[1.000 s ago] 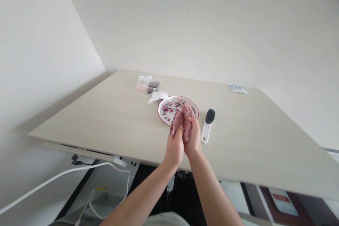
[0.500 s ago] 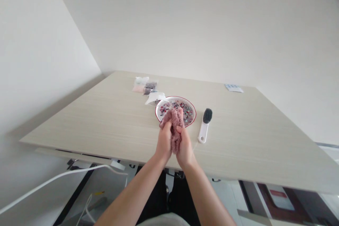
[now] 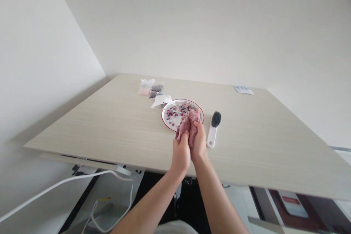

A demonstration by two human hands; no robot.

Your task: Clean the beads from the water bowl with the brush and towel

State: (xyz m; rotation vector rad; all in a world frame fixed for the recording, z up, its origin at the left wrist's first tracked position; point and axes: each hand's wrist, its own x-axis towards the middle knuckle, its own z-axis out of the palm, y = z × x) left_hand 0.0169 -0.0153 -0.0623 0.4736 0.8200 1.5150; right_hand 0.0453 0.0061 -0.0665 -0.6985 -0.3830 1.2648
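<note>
The person's left hand and right hand come together over the near edge of a plate, the grip of each closed on a bunched pink cloth. The cloth is held between the two hands, folded and bulging up past the thumbs, which press on it from the near side; the other fingers are mostly hidden. From this view it covers the plate's near right part, and whether it touches the plate cannot be told. The plate is white with a red rim, and many small beads, red, dark and pale, lie scattered across it. A white-topped packet reaches the plate's far left rim. Beyond that, farther left, a clear bag with pale and pink contents lies against a bag of dark pieces. Just right of the plate and the right hand, a brush lies with its dark bristles away from the person and its white handle toward them. A blue-and-white packet rests near the desk's far right corner, well apart from the rest.
</note>
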